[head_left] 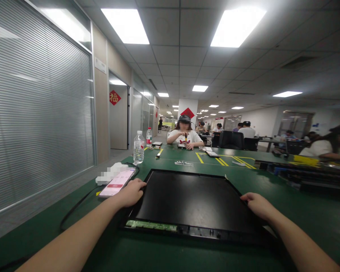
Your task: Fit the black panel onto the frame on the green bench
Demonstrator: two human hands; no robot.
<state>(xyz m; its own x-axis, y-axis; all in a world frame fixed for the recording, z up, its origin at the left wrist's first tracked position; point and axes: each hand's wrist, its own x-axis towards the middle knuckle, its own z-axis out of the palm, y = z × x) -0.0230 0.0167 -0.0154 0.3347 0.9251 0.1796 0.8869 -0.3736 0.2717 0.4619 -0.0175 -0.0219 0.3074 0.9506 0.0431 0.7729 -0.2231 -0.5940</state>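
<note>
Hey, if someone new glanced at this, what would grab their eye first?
The big black panel lying flat on the green table, with the left hand and right hand on its two side edges. Then the lit phone just left of it.

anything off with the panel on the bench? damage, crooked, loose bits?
The black panel lies flat but turned slightly askew to the green table edge. Its near edge is open: a green circuit strip shows. No cracks visible. Left hand and right hand grip its sides. A phone lies close beside the left hand.
</note>
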